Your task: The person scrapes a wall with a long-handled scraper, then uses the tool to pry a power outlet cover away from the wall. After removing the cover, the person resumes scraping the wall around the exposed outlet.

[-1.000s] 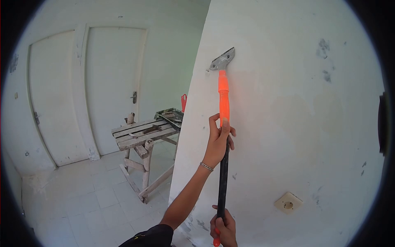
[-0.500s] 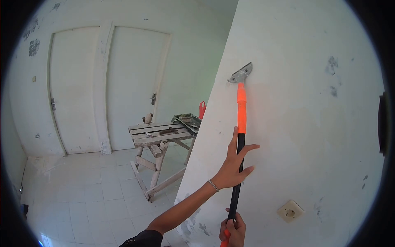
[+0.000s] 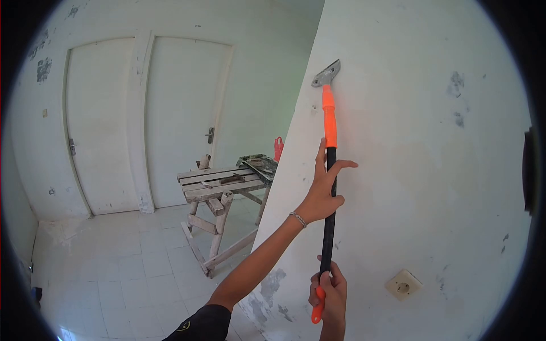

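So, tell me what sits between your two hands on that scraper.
In the head view, only a bare stretch of the black scraper shaft runs between the left hand and the right hand, with white wall behind it.

Bright, even daylight with a slight green cast. Only faint shadows beneath bench (image 3: 222, 187). Pale, washed-out wall (image 3: 409, 142). Sharp throughout. Strong fisheye bending at edges, black vignette in corners.
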`<state>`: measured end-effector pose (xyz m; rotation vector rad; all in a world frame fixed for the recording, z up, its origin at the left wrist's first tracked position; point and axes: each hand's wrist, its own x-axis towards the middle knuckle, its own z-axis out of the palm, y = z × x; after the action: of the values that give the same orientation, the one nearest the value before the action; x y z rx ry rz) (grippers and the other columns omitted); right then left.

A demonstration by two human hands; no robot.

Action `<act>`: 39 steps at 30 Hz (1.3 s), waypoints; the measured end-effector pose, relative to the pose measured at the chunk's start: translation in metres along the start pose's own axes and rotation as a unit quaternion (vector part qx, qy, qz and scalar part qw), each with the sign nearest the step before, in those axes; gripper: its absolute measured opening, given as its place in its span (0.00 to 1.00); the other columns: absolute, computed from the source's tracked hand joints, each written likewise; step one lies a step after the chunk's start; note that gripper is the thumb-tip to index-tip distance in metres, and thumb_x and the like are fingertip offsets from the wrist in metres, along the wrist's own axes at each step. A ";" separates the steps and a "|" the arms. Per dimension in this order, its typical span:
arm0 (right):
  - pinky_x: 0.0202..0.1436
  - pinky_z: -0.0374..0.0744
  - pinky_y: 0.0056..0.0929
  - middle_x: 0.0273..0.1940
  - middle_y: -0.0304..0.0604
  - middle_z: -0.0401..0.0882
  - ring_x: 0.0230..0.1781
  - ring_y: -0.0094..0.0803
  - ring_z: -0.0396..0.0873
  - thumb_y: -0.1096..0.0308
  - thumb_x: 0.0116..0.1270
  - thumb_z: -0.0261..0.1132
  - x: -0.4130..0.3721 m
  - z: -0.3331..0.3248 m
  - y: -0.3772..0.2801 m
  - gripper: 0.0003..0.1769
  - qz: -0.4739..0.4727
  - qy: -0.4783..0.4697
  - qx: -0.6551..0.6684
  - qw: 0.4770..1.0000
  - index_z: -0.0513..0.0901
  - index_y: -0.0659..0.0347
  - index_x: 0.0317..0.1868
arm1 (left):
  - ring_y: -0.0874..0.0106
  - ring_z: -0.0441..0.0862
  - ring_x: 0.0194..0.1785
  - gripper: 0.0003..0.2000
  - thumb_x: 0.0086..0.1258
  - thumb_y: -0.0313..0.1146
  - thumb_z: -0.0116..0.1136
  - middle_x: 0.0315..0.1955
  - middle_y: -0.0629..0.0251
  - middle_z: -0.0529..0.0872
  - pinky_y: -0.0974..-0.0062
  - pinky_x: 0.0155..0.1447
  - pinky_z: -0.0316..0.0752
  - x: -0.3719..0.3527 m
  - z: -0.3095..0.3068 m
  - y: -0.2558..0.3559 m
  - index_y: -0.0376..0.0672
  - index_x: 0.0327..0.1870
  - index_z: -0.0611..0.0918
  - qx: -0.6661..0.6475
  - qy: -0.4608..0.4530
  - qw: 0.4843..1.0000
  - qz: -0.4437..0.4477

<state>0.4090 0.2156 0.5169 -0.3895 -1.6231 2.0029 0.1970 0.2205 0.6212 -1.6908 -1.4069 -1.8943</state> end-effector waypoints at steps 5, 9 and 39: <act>0.13 0.61 0.23 0.24 0.40 0.72 0.10 0.22 0.64 0.64 0.79 0.56 -0.013 0.008 0.014 0.22 -0.018 -0.005 0.034 0.999 0.68 0.68 0.66 | 0.41 0.36 0.81 0.36 0.46 0.16 0.54 0.79 0.52 0.27 0.58 0.60 0.74 -0.013 -0.008 0.009 0.61 0.60 0.78 0.077 -0.033 0.996 0.005; 0.13 0.61 0.23 0.24 0.40 0.72 0.10 0.22 0.64 0.61 0.79 0.57 0.014 0.029 0.004 0.23 -0.019 0.001 0.014 1.000 0.68 0.67 0.65 | 0.40 0.43 0.80 0.35 0.46 0.16 0.53 0.80 0.53 0.28 0.53 0.68 0.67 0.018 -0.030 -0.002 0.61 0.60 0.78 -0.003 -0.012 1.000 -0.012; 0.12 0.60 0.17 0.18 0.30 0.63 0.10 0.17 0.59 0.53 0.76 0.61 -0.003 0.078 0.041 0.31 -0.043 0.041 -0.023 0.998 0.68 0.66 0.68 | 0.44 0.57 0.74 0.34 0.46 0.13 0.51 0.79 0.53 0.30 0.57 0.61 0.73 -0.019 -0.056 -0.022 0.59 0.56 0.81 -0.010 -0.014 1.000 0.019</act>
<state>0.3614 0.1447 0.4952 -0.4063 -1.6106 1.8647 0.1518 0.1816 0.6017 -1.7481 -1.3612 -1.8772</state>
